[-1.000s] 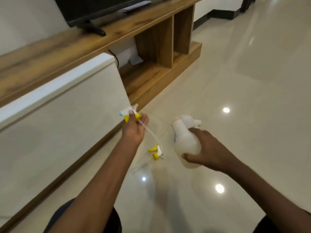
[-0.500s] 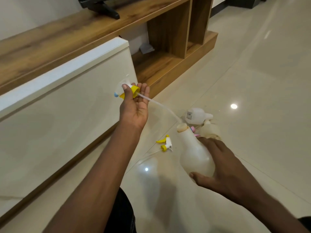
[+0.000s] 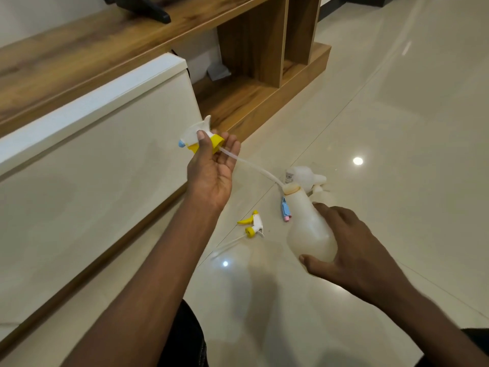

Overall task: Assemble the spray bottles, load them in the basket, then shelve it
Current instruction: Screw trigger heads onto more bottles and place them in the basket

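The left hand (image 3: 211, 170) closes its grip on a yellow-collared trigger sprayer head (image 3: 201, 137), raised in front of the white cabinet front (image 3: 105, 160). Its dip tube (image 3: 254, 168) curves down to the open neck of a translucent spray bottle (image 3: 308, 229), which the right hand (image 3: 354, 250) clasps above the tiled floor (image 3: 397, 128). A second yellow sprayer head (image 3: 252, 226) lies on the floor between the arms. Beyond the bottle sit what may be more bottles (image 3: 304, 176), blurred, and a blue-and-pink part (image 3: 285, 210).
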